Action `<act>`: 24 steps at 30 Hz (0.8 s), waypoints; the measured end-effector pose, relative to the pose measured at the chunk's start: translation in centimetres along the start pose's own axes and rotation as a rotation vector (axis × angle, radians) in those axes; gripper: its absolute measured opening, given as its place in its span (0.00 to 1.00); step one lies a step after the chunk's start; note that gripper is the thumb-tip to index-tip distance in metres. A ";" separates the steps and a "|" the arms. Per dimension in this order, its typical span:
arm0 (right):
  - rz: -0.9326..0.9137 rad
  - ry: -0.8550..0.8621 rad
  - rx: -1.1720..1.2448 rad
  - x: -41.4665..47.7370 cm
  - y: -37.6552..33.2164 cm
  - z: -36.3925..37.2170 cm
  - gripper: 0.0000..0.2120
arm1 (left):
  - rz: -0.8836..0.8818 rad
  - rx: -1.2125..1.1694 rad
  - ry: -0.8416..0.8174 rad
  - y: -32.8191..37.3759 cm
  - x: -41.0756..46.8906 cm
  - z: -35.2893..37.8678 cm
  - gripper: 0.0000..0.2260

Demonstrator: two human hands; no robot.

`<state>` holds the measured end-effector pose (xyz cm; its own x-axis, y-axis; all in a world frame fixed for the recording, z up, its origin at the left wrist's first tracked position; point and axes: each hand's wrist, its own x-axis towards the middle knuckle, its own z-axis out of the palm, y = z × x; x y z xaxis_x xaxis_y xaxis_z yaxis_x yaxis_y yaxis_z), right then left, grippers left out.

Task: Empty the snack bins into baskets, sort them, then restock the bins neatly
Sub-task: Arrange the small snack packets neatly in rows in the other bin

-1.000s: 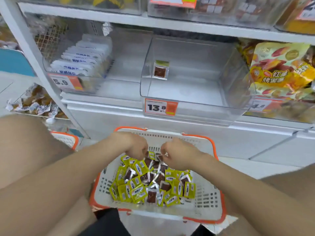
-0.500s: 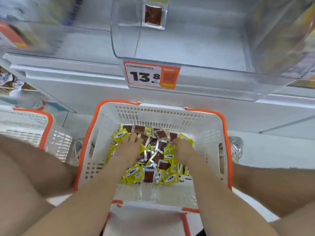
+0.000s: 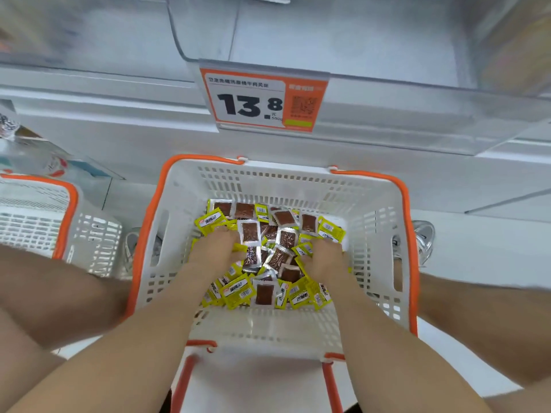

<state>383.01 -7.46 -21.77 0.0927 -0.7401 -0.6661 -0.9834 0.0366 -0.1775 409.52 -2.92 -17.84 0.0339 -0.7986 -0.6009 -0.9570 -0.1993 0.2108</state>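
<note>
A white basket with an orange rim stands on the floor in front of me. It holds a pile of several small snack packets, yellow-edged with brown contents. My left hand and my right hand are both down in the pile, side by side. Their fingers curl into the packets and the fingertips are buried. Above the basket is a clear plastic shelf bin with a "13.8" price tag on its front.
A second white and orange basket stands at the left. My bare knees flank the middle basket on both sides, and a shoe shows by its right wall. White shelf fronts run across behind it.
My hands went from closed fists above the basket down into the packet pile. The view tilted down and closer, so the shelf bin moved to the top edge.
</note>
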 end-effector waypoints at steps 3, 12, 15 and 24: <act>0.049 -0.110 -0.119 -0.2 1.0 0.8 0.18 | 0.062 0.065 -0.159 -0.3 -1.2 -0.7 0.38; -0.132 -0.251 -0.159 -2.3 1.6 2.1 0.22 | 0.066 -0.068 -0.208 0.3 -1.6 1.1 0.27; -0.120 -0.221 -0.083 -1.7 0.7 1.9 0.23 | 0.034 -0.317 -0.167 0.2 -1.2 0.4 0.23; -0.066 -0.074 0.945 -2.7 -1.5 -4.1 0.15 | -0.170 -0.803 0.108 1.6 -0.8 -1.0 0.29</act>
<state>383.58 -8.26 -16.71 0.1854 -0.7168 -0.6722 -0.4456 0.5484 -0.7076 408.19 -3.13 -16.24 0.2264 -0.7629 -0.6057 -0.4404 -0.6348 0.6349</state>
